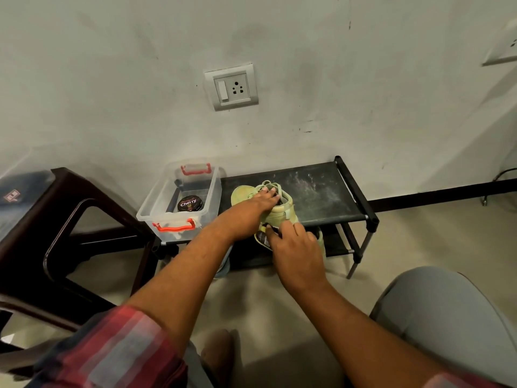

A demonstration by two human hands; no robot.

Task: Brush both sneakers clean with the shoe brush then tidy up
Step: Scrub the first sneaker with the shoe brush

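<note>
A pale green sneaker point(279, 211) stands on the top shelf of a black shoe rack point(330, 191), its heel towards me. My left hand point(260, 201) reaches over it, with the fingers hooked into the opening by the laces and gripping the shoe. My right hand point(293, 247) holds a dark shoe brush point(263, 236) against the sneaker's heel, at the front edge of the shelf. A strip of a second pale green sneaker point(321, 242) shows on the lower shelf, mostly hidden behind my right hand.
A clear plastic box point(156, 211) with red handles sits on the rack's left end and holds a tin of Cherry polish point(189, 204). A dark brown plastic chair point(56, 219) stands to the left. My grey-trousered knee point(436, 317) is at lower right. The wall is right behind the rack.
</note>
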